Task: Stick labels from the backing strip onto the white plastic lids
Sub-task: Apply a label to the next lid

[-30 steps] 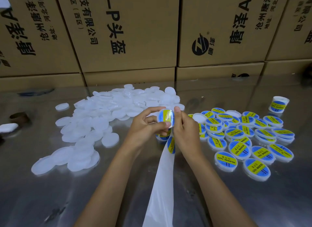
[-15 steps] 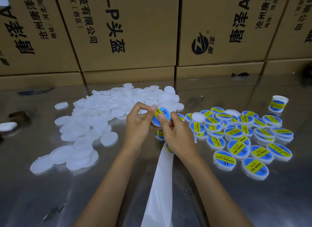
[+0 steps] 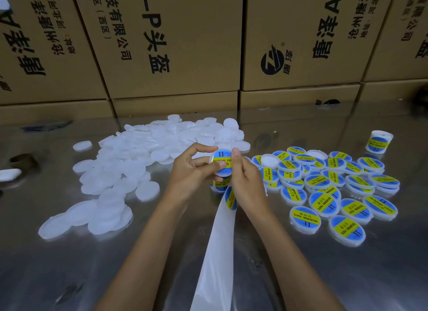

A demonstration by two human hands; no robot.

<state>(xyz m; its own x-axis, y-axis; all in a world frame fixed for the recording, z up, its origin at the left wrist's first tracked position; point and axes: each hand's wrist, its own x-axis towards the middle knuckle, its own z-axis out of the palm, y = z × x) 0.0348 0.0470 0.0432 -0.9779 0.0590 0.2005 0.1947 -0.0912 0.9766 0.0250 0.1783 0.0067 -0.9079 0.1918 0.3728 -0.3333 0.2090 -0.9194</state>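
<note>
Nearest, backing strip [image 3: 215, 253] running up from the lower edge to the right hand [image 3: 247, 183], probably pinched there. Just beyond, left hand [image 3: 192, 171] gripping labelled lid [image 3: 221, 162]; right thumb pressing it. Farther left on the surface [image 3: 69, 264], blank lids [image 3: 129, 167].

We see dim, soft light; the shiny counter [image 3: 347, 276] mirrors the cardboard boxes [image 3: 171, 39] along its far edge. Wide-angle distortion bends those boxes toward the corners, and the near counter looks smeared, with faint glare.
</note>
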